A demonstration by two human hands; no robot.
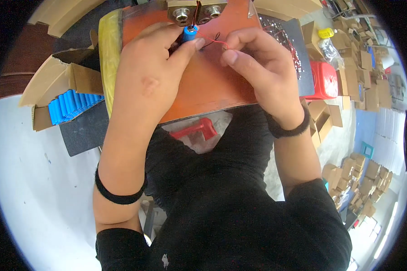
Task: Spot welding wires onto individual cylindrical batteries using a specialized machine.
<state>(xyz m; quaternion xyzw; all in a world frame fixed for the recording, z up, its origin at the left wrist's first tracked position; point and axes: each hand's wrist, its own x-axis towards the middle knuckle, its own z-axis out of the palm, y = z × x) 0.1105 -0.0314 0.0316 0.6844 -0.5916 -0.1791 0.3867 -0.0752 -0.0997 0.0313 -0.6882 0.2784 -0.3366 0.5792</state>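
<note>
My left hand (151, 63) is closed around a blue cylindrical battery cell (190, 35), holding it upright with its end facing up. That end sits just below a metal block with bolts (196, 12) at the top; whether they touch I cannot tell. A thin red wire (216, 41) runs from near the top of the cell to my right hand (264, 63), whose thumb and forefinger pinch it. Beside it a thin black wire (218, 35) curls loose. Under both hands lies an orange-brown work surface (212, 88).
At the left, a cardboard box (43, 118) holds several blue cells (72, 106). Many small wired pieces (285, 38) lie on a dark board at the right, with a red container (324, 80) beyond. Yellow material (109, 58) lines the left edge. Cardboard boxes (371, 90) stack up further right.
</note>
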